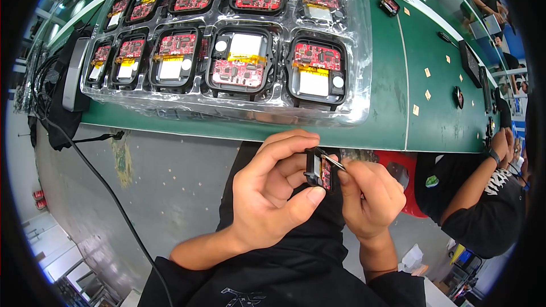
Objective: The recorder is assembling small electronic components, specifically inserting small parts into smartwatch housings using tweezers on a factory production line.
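Our left hand (pixel 272 185) had the grip: its fingers were curled round a small black plastic case with a red circuit board (pixel 326 175), thumb by the 6 o'clock end, forefinger up near the 12. We had that case just off the near edge of the green table (pixel 392 102), its long axis running steeply from 11 o'clock to 5, its board side turned toward 3, facing our other hand. And there was our right hand (pixel 372 196), at 4 o'clock from the case, its fingers pinched narrow on a slim, silvery metal tool (pixel 335 163)! That tool pointed to 10, slanting across the long axis, its tip right by the board's upper part; whether it touched, we couldn't tell. So our left was the nearer hand, on the case itself. Up at 12 o'clock, well apart, lay the clear plastic tray (pixel 358 79) with its rows of black-framed devices (pixel 238 68).
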`<state>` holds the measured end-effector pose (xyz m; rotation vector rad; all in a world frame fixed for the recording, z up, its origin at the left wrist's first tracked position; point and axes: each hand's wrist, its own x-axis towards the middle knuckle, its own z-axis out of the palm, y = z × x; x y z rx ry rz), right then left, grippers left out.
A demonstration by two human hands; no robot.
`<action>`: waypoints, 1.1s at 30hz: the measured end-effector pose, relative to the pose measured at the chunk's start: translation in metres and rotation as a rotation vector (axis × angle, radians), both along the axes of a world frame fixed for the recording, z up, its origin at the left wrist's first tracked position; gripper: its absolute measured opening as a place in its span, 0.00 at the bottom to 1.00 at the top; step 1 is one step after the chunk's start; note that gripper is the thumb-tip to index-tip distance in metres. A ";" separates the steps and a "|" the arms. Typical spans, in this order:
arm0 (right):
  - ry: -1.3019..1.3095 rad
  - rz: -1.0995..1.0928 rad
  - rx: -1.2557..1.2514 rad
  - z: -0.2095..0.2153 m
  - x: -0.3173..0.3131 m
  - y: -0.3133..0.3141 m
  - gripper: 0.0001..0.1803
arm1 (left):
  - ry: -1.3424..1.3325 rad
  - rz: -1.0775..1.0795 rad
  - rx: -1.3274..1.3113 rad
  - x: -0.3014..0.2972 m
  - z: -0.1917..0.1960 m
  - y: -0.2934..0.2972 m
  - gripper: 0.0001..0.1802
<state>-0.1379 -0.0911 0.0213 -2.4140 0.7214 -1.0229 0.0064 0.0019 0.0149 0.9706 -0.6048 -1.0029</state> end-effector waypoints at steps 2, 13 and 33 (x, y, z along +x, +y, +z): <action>-0.002 -0.005 -0.018 0.000 0.001 0.003 0.14 | 0.112 0.003 0.039 -0.002 0.004 0.000 0.32; -0.067 -0.037 0.152 0.005 -0.015 -0.012 0.07 | 0.097 -0.022 -0.122 0.003 0.012 0.010 0.31; 0.614 -0.371 0.048 0.041 0.035 -0.165 0.31 | -0.752 0.044 -0.229 0.090 0.127 -0.092 0.09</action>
